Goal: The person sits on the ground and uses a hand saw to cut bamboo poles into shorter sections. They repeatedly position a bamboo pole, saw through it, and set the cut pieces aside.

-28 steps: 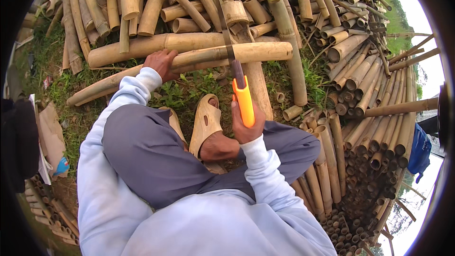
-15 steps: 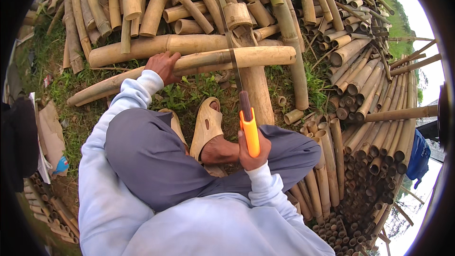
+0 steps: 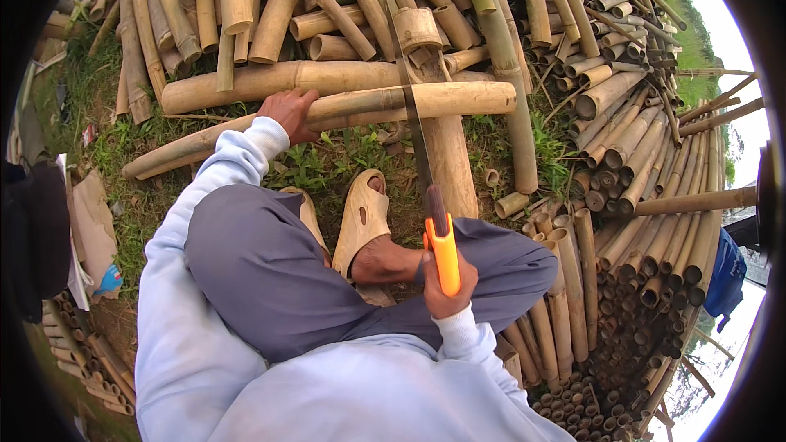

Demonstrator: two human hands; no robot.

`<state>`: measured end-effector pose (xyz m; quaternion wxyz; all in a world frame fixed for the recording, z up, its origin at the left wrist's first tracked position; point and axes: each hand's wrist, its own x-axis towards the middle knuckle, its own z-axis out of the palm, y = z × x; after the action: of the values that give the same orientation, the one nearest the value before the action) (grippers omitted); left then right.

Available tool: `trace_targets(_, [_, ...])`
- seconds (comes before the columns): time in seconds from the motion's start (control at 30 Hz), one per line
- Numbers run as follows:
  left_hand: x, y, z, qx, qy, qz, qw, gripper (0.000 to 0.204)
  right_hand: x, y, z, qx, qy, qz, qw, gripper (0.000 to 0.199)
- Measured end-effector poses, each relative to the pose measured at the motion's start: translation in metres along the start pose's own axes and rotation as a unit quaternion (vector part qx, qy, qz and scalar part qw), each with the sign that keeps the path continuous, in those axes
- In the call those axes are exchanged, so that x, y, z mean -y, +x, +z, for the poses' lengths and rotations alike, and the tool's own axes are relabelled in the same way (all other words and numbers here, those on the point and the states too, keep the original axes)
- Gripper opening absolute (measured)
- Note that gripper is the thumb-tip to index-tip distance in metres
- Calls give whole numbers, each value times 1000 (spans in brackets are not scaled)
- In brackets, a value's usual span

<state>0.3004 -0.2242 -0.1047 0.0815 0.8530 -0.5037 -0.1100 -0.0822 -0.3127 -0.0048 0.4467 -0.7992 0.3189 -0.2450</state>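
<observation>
I sit on the ground with my legs folded. My left hand (image 3: 288, 111) presses down on a long bamboo pole (image 3: 458, 98) that lies crosswise over a thick bamboo block (image 3: 452, 165). My right hand (image 3: 446, 288) grips the orange handle of a hand saw (image 3: 443, 252). The saw's thin blade (image 3: 409, 106) runs away from me and crosses the pole to the right of my left hand. A tan sandal (image 3: 361, 217) is on my foot, just left of the saw handle.
Heaps of cut bamboo poles (image 3: 344, 0) lie beyond the pole and stacked bamboo tubes (image 3: 639, 278) fill the right side. Grass (image 3: 327, 165) covers the ground in front of me. Cardboard and scraps (image 3: 88, 233) lie at my left. A blue cloth (image 3: 725, 274) hangs at far right.
My right hand has drawn the saw back toward my body, so the orange handle now sits lower and closer to me. My left hand stays on the pole.
</observation>
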Motion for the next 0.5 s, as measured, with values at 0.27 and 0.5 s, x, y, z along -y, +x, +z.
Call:
trace_targets(0.27, [16,4,15,-27,14,18,999,53,-5,102,39,77,110,-5,991,31])
trace_targets(0.5, [16,-3,43,-41,19,-5,999,55,-36,94,37,85,135,-36,987,32])
